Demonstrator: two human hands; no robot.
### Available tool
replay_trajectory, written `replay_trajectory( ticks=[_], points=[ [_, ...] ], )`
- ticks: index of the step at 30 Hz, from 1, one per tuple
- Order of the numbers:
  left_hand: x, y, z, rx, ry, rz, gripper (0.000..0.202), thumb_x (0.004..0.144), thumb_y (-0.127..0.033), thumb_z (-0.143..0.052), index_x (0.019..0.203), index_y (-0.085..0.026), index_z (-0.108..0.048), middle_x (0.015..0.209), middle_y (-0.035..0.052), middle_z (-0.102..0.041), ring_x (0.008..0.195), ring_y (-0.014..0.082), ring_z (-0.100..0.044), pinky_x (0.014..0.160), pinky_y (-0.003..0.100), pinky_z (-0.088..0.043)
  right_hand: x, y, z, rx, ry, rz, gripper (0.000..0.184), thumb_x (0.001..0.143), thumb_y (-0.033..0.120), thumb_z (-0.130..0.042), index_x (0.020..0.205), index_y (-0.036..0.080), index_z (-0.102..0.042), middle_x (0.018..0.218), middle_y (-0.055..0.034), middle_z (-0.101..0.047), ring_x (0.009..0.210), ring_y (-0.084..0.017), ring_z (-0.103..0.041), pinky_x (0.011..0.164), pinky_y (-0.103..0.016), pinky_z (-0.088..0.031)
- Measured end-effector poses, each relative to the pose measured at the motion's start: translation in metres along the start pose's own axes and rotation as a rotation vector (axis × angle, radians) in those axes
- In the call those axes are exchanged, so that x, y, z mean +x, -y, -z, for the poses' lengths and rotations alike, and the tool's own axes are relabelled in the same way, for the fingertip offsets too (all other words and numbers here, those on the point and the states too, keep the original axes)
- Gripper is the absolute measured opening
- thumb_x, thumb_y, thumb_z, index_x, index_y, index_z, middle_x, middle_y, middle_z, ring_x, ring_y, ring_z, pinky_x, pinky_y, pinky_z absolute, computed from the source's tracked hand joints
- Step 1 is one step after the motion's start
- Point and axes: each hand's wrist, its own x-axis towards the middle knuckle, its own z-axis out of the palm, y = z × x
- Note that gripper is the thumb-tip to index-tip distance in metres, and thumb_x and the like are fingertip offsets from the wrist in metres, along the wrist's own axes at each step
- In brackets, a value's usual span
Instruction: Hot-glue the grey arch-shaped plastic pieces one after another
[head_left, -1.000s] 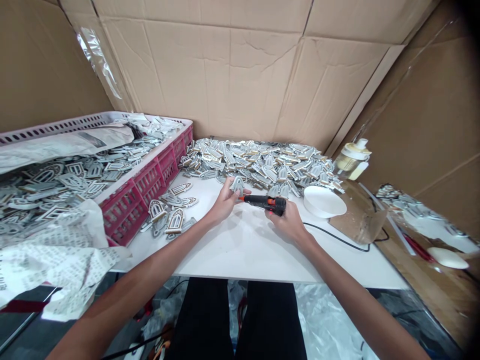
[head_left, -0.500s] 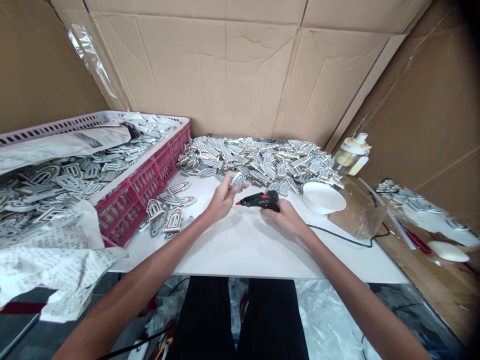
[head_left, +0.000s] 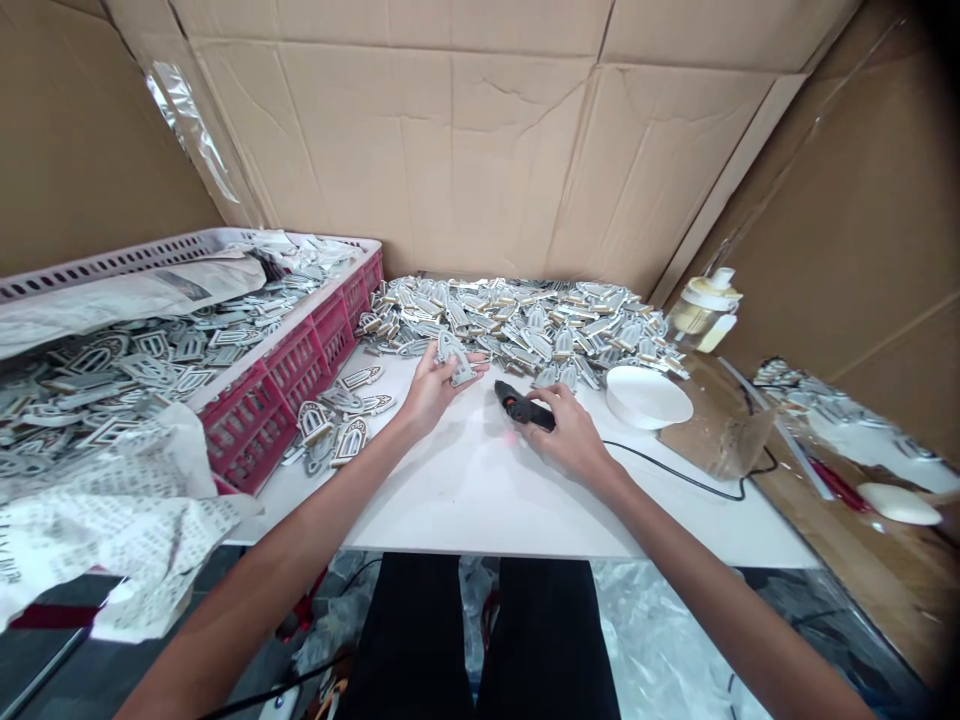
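Hot glue gun (head_left: 523,406) sits firmly in the right hand (head_left: 571,432), and what a line it's taking: its long axis runs from lower right to upper left, with the tip (head_left: 498,385) angled across the worktop (head_left: 480,500) toward the left hand (head_left: 433,393). That right hand is closed around the gun's body, fingers curled over the top, while a black cord (head_left: 675,474) trails off along the worktop to the right. Over on the left, the hand is open with its fingers spread, and it's carrying an arched piece (head_left: 455,360) with a silver-and-gold face, seemingly pinched between thumb and fingers, though the fingers mask the grip, so I can't call it for certain. The piece stands up just ahead of those fingers, closer to the left hand, and a short gap separates it from the gun's tip, with no contact between them. Behind the action lies a big heap of matching arched pieces (head_left: 517,325), a smaller scatter (head_left: 330,425) sits beside the red crate (head_left: 300,350), and a round white dish (head_left: 649,397) waits near the right hand.
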Motion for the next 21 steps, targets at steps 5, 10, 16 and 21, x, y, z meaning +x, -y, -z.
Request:
replay_trajectory(
  ticks=[5, 10, 16, 21],
  points=[
    [0.0, 0.0, 0.0, -0.086, -0.012, 0.042, 0.015, 0.086, -0.018, -0.046, 0.097, -0.021, -0.037, 0.095, 0.0089, -0.067, 0.094, 0.0209, -0.065, 0.098, 0.048, -0.039, -0.002, 0.0, 0.001, -0.056, 0.095, 0.029, 0.051, 0.069, 0.027, -0.051, 0.119, 0.021, -0.046, 0.115, -0.0087, -0.048, 0.093, -0.024, -0.054, 0.075, -0.033, -0.04],
    [0.0, 0.0, 0.001, -0.108, -0.001, 0.054, 0.012, 0.088, -0.027, -0.045, 0.09, -0.021, -0.034, 0.097, 0.0098, -0.067, 0.092, 0.0198, -0.066, 0.095, 0.045, -0.042, 0.0, -0.001, 0.004, -0.055, 0.048, 0.091, 0.05, 0.066, 0.018, -0.046, 0.117, 0.02, -0.046, 0.113, -0.0091, -0.051, 0.1, -0.026, -0.051, 0.085, -0.04, -0.035],
    [0.0, 0.002, 0.002, -0.132, 0.016, 0.069, 0.018, 0.087, -0.034, -0.046, 0.086, -0.022, -0.033, 0.098, 0.0076, -0.066, 0.091, 0.0201, -0.065, 0.095, 0.045, -0.041, 0.004, 0.008, 0.007, 0.178, -0.145, 0.188, 0.034, 0.072, 0.018, -0.047, 0.106, 0.019, -0.051, 0.101, -0.0073, -0.056, 0.091, -0.021, -0.052, 0.082, -0.035, -0.039],
    [-0.001, 0.006, -0.002, -0.169, 0.026, 0.124, 0.017, 0.088, -0.037, -0.044, 0.091, -0.021, -0.04, 0.098, 0.0072, -0.065, 0.09, 0.0196, -0.065, 0.093, 0.044, -0.042, 0.017, 0.044, 0.0, 0.263, -0.144, 0.226, 0.038, 0.076, 0.034, -0.055, 0.111, 0.02, -0.049, 0.102, -0.0068, -0.056, 0.089, -0.019, -0.052, 0.08, -0.033, -0.042]
  ],
)
